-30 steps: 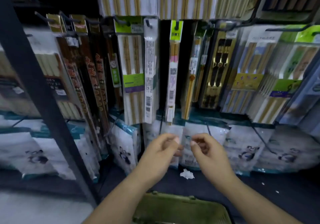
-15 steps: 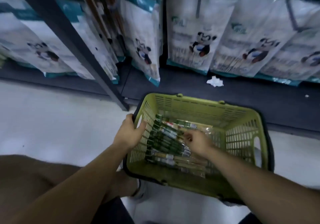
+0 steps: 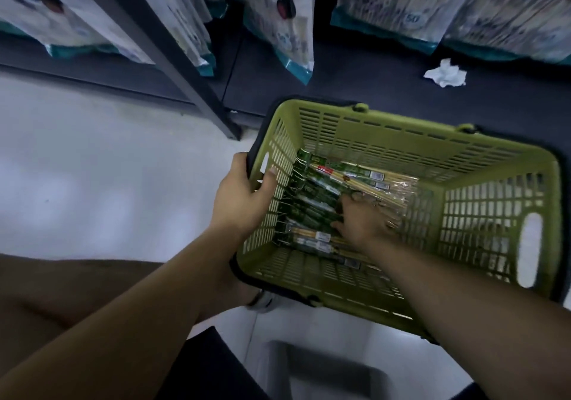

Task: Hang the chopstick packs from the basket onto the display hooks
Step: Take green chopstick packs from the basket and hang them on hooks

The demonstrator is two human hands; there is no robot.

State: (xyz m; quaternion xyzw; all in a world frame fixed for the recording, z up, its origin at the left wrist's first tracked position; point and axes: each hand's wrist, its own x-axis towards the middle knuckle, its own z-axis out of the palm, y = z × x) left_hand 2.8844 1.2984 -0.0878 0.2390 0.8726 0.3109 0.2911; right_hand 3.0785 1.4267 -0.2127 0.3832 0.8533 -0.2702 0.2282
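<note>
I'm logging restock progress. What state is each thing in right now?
Basket: set down, upright, held at its rim.
Packs: lying stacked in the basket, none lifted out.
Left hand: grips the basket's rim, thumb inside.
Right hand: down in the basket, on the packs; grip unclear.
Paper: crumpled, lying on the shelf.
Bags: upright on the shelf.

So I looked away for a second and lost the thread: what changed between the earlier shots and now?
Both hands, raised before, came down to the basket. The left hand took hold of its left rim; the right hand reached in onto the chopstick packs, grip unclear. Unchanged: the packs lie in the basket, the crumpled paper on the dark shelf.
</note>
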